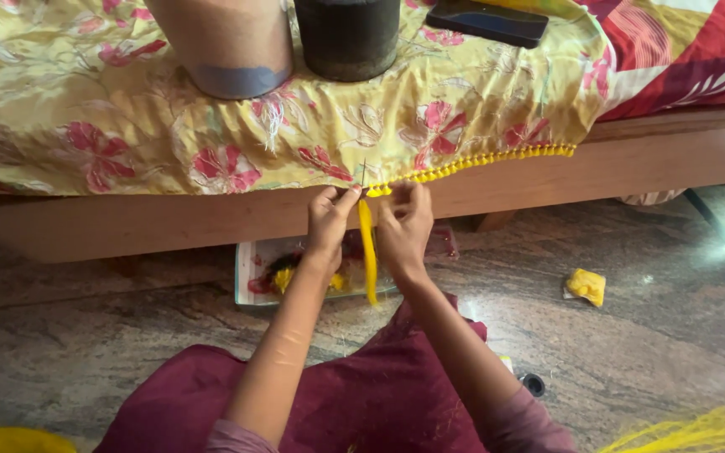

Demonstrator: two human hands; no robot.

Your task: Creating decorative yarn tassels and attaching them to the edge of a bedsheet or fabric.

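Both hands meet at the hanging edge of a yellow floral cloth with pink and red flowers (211, 126), which is spread over a low wooden platform (631, 164). The left hand (329, 220) pinches a thin needle (363, 174) between thumb and fingertips, the needle standing upright just at the cloth's hem. The right hand (404, 226) is closed around the top of a bundle of bright yellow threads (367, 252), which hangs straight down between the two wrists. Along the hem to the right runs a row of small yellow tassel knots (480, 161), ending near the cloth's corner. Below the hands, on the stone floor (648, 352), a shallow tray (249, 281) holds yellow and dark scraps, partly hidden by the forearms. A small wad of yellow thread (586, 286) lies on the floor well to the right, and loose yellow strands (698, 432) spread at the lower right corner. On the cloth stand a tan cylinder with a grey band (228, 46) and a dark round container (347, 38), side by side, with a dark flat phone-like slab (487, 21) near them. A maroon garment (362, 403) covers the person's lap.
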